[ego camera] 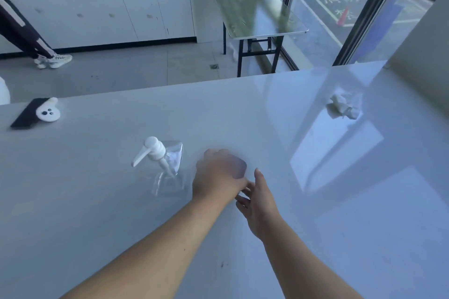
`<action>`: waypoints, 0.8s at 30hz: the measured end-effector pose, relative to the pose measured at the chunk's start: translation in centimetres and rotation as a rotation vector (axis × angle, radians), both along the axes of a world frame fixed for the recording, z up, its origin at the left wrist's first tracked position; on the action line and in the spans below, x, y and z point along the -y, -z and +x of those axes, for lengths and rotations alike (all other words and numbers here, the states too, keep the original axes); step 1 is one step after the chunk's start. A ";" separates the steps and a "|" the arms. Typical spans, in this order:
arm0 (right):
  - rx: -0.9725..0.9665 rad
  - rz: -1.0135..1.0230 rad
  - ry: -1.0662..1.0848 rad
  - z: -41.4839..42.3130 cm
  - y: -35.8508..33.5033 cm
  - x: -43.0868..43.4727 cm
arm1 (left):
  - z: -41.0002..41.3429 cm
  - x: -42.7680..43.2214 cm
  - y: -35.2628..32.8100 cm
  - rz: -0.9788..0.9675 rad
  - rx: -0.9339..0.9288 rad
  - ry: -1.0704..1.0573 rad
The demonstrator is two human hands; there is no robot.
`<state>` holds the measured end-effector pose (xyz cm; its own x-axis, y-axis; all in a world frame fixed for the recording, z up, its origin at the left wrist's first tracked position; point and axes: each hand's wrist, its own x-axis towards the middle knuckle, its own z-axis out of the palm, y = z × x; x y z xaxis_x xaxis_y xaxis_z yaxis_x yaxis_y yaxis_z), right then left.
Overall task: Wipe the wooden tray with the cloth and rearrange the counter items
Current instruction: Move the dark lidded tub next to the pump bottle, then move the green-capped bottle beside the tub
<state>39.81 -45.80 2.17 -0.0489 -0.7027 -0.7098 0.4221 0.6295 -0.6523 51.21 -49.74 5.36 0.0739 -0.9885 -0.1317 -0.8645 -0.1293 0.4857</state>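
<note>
Left hand (218,175): motion-blurred, knuckles up, fingers curled down toward the counter. Cannot tell whether it grips anything; nothing shows under it. Right hand (258,201): just beside and touching the left wrist area, fingers loosely spread, flat, empty as far as visible.

Items, largest first, placed from the hands:

- Counter (315,238): beneath both hands, running well beyond them on every side. Pale, glossy, hard slab; strong window reflections right of the hands. A few dark specks near the forearms.
- Folding table (255,7): far beyond the hands, on the floor past the counter edge. Green glassy top, dark metal legs.
- Pump bottle (165,167): just left of the left hand, apart from it. Clear plastic, squarish body, looks nearly empty; white pump head, nozzle pointing left.
- Black slab (26,114): far left and beyond, flat, matte, rectangular. Maker and purpose unclear.
- Cloth (343,108): well right and beyond the hands, crumpled white wad, soft, untouched by either hand.
- White round figure (48,111): resting on the black slab, smooth, dark dots.

Task status (judgement): no wooden tray is in view, so the wiping cannot be confirmed either way. Cloth lies unused, out of reach. Hands sit by the bottle; this looks like the rearranging part, unfinished.
</note>
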 end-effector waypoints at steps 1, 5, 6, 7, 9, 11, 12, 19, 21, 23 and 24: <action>-0.005 0.004 0.005 0.1 0.2 0.1 | 0.1 0.1 0.2 0.007 -0.002 0.000; 0.005 0.011 0.008 0.5 0.9 0.3 | 0.5 0.2 1.0 0.019 0.005 0.008; 0.009 0.008 0.005 0.5 1.0 0.3 | 0.6 0.3 1.2 0.018 0.018 0.017; 0.006 0.007 -0.005 0.6 1.1 0.2 | 0.7 0.3 1.4 0.014 0.036 0.030; -0.036 0.006 -0.065 0.4 0.9 0.0 | 0.7 0.4 1.4 0.012 0.079 0.053; -0.149 -0.013 -0.159 -0.4 0.6 -0.4 | 0.4 0.1 1.0 0.000 0.156 0.078; -0.214 -0.029 -0.186 -1.2 0.4 -0.8 | 0.1 -0.2 0.7 -0.027 0.206 0.103; -0.686 -0.074 -0.171 -13.2 -1.1 -9.4 | -9.1 -3.9 -0.5 -0.091 0.106 0.423; -0.917 -0.061 -0.191 -18.2 -1.5 -13.6 | -13.6 -5.7 -0.3 0.024 0.106 0.560; -1.139 -0.032 -0.207 -23.5 -1.9 -18.4 | -18.7 -8.0 -0.1 0.148 0.157 0.757; -1.204 -0.006 -0.189 -26.2 -2.2 -21.0 | -21.5 -9.4 -0.2 0.208 0.189 0.858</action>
